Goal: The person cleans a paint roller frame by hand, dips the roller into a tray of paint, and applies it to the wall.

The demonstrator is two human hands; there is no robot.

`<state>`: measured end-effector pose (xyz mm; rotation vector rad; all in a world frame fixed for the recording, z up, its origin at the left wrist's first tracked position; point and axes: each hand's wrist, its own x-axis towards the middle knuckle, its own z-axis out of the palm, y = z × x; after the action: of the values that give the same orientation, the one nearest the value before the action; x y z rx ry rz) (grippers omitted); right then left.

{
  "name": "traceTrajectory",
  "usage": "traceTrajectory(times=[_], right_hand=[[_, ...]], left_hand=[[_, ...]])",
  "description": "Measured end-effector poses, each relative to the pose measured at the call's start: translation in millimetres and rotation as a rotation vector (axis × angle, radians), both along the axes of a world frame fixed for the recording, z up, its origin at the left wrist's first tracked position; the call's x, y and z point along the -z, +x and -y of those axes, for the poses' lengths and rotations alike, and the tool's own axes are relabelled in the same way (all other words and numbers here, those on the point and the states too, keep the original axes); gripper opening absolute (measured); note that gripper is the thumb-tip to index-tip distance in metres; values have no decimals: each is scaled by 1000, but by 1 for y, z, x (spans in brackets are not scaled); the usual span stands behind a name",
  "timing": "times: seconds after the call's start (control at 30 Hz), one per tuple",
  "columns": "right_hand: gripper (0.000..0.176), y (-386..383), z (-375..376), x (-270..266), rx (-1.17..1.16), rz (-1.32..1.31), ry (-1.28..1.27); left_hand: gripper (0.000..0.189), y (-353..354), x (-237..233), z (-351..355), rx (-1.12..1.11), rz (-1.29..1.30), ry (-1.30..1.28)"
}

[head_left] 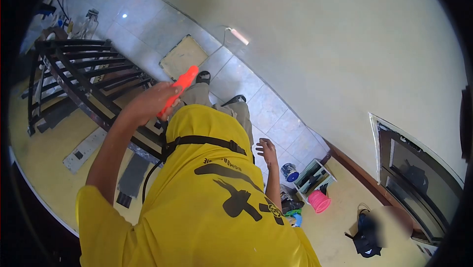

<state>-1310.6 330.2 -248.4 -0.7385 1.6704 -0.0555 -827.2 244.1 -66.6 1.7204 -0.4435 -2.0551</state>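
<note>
My left hand (160, 102) is wrapped round the bright orange handle of a paint roller (178, 90). Its thin wire frame reaches toward the wall, where the pale roller sleeve (239, 36) overlaps the wall's lower part. Below the roller, a square beige tray-like piece (185, 56) lies on the tiles in front of my shoes. My right hand (266, 151) hangs beside my body, holding nothing, its fingers loosely bent and apart.
A black slatted metal railing (81, 87) stands to my left. A beige wall (315, 35) rises ahead and to the right, with a dark framed window (419, 173). A crate (315, 180), pink spool (319, 201) and blue-white tub (289, 172) stand right; a partly blurred person (367, 235) is beyond.
</note>
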Motion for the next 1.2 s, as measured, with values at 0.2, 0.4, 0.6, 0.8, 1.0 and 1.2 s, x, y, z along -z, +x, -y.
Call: traceTrajectory(times=[0.2,0.4,0.6,0.8,1.0,1.2], right_hand=[[34,26,-14,12,-18,38,55],[34,25,-13,43,45,69,125],[43,-7,-31,15,154,-1,32],[39,11,-58,-10,140,-5,24],[37,29,-53,40,-195,-32,-200],[37,34,-35,17,139,4,80]], left_hand=[[27,-23,90,16,9,-40,-120],[25,-72,280,81,-133,-143,85],[23,-14,149,52,-17,-226,-91],[25,-9,50,34,-138,-86,14],[21,-54,304,90,-186,-288,29],[14,-73,400,104,-247,-329,142]])
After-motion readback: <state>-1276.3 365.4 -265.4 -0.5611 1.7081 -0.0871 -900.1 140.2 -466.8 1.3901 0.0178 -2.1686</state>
